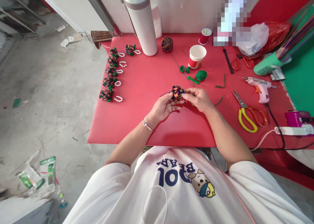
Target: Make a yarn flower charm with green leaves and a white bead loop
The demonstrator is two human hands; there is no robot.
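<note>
Between my two hands, just above the red table, is a multicoloured crocheted flower [177, 93] in dark, orange and purple yarn. My left hand [165, 106] pinches its left side, with the lower fingers stretched beneath it. On the other side my right hand [197, 99] grips the flower's right edge between thumb and fingers. A loose yarn end shows at the flower's left. Just beyond the hands lie a green-handled crochet hook [193, 80], a small green yarn ball [201, 75] and two little green crocheted pieces [182, 69].
Finished flowers with bead loops [106, 95] line the table's left side. A white thermos [142, 24], yarn ball [167, 44], paper cup [197, 56] and thread spool [205, 36] stand at the back. Scissors [247, 112], a glue gun [260, 88] and red pliers [242, 63] lie right.
</note>
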